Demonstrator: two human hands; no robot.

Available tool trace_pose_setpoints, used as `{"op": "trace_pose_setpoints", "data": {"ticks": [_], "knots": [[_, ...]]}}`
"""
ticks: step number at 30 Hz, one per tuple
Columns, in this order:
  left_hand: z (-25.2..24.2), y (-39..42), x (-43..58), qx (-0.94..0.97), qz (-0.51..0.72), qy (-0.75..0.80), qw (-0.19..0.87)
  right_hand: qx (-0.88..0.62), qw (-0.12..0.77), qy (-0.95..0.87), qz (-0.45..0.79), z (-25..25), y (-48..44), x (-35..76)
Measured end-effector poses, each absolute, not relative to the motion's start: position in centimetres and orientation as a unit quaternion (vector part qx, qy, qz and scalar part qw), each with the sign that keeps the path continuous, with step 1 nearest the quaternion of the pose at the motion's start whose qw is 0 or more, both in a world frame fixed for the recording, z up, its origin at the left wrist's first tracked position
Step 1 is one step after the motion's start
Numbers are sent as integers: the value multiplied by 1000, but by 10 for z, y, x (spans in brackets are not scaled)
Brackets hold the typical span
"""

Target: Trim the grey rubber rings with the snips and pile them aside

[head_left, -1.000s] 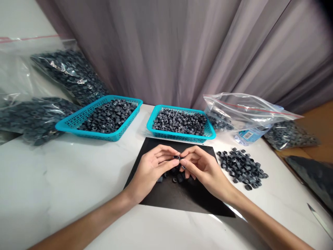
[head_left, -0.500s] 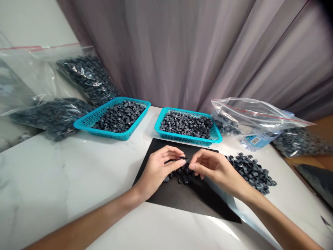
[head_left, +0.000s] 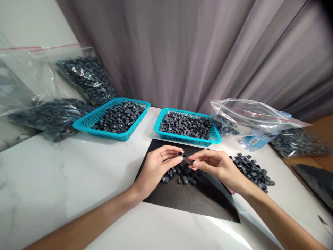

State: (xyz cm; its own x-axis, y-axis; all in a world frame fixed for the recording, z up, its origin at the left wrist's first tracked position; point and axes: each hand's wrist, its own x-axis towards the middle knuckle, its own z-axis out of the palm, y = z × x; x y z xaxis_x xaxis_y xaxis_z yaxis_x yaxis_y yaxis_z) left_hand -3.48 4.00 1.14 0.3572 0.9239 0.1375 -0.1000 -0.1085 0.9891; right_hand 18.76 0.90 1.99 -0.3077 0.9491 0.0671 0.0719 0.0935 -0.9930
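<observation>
Two little dark rings up over the mat point(head_left: 192, 205), one per hand: left hand point(head_left: 157, 165) has thumb and fingertips closed on the first ring point(head_left: 180, 153), right hand point(head_left: 220, 168) is pinching the second ring point(head_left: 191, 161), small gap between. I'd keep the grip light and stay low over the heap point(head_left: 184, 178) so a slip lands there. From the mat's middle: loose pile point(head_left: 253, 172) at 3 o'clock, probably easy to bump with that wrist; baskets point(head_left: 187, 138) at 12 and 10; bottle point(head_left: 256, 141) at 2, partly behind a zip bag point(head_left: 241, 119).
</observation>
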Motion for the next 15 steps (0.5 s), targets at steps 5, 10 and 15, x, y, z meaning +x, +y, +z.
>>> {"op": "trace_pose_setpoints", "data": {"ticks": [5,10,15], "knots": [[13,39,-35,589,452,337,579,-421,414,-605,534,17,8,184],[12,40,-35,596,451,334,574,-425,413,-599,538,14,10,183],[9,37,-36,673,433,335,497,-440,440,-574,532,14,7,173]]}}
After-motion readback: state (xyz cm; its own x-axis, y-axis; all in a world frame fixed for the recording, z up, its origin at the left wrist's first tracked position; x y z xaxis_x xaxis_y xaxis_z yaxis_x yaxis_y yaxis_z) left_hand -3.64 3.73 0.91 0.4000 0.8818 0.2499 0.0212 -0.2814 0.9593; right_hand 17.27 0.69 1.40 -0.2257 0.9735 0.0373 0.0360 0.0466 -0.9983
